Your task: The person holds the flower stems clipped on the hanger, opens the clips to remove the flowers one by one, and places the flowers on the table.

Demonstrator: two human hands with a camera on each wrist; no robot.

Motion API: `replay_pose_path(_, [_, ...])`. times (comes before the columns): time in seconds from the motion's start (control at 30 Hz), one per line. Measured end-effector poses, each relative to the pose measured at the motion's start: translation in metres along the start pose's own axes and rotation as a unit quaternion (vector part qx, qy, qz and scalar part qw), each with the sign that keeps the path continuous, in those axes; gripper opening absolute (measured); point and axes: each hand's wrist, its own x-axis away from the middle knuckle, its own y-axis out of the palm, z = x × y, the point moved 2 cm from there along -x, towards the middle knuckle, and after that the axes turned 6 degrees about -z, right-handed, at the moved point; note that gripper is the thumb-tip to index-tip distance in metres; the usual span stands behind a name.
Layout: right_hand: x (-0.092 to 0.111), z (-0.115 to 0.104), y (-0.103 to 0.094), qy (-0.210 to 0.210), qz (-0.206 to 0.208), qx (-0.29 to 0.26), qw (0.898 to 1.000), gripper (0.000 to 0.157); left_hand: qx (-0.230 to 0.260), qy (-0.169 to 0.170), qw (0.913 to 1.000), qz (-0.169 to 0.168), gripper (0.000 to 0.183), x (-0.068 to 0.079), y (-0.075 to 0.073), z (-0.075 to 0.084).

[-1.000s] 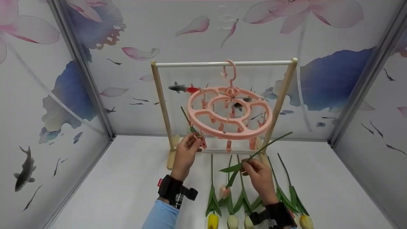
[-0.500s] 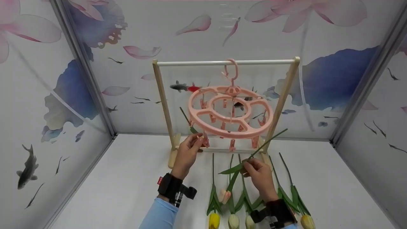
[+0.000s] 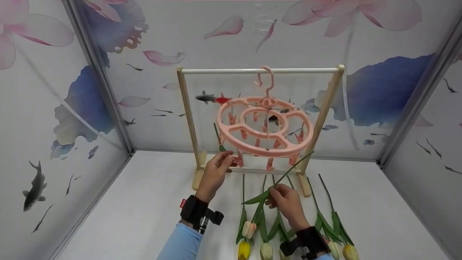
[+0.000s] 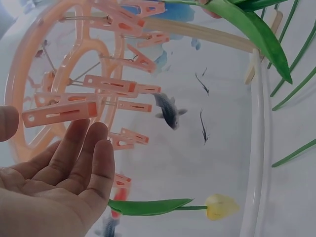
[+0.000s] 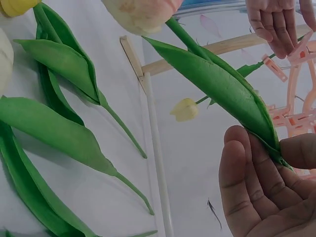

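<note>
My right hand (image 3: 287,206) pinches an artificial tulip (image 3: 249,229) by its stem at the leaf base, its pale pink bloom pointing down and its stem end slanting up to the right. Beside the near-left rim of the pink round clip hanger (image 3: 265,148) is my left hand (image 3: 215,173). In the left wrist view its fingertips meet a pink clothespin (image 4: 61,114), with the thumb apart from the fingers. A yellow tulip (image 4: 222,207) hangs at the hanger's left; the left hand hides most of it in the head view.
The hanger hooks over the white bar (image 3: 223,71) of a wooden rack (image 3: 188,115). Several tulips, among them a yellow one (image 3: 244,249), lie in a row on the white table (image 3: 144,202), stems toward the rack. Printed panels (image 3: 155,119) enclose the table.
My right hand has shifted left and slightly down, carrying the tulip; its stem end is lower and farther left. The left hand stays by the clothespin, which has shifted slightly right with the hanger.
</note>
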Motion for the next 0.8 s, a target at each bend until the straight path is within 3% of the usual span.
replay_pose_path(0.5, [-0.003,0.002,0.026,-0.009,-0.082,0.029,0.996,0.019,-0.015,0.003,0.9999,-0.005,0.041,0.0,-0.001,0.005])
replay_pose_path(0.8, [-0.01,0.001,0.049,0.017,-0.135,0.028,0.99,0.019,-0.012,0.013,0.9998,-0.009,0.039,0.0,-0.002,0.006])
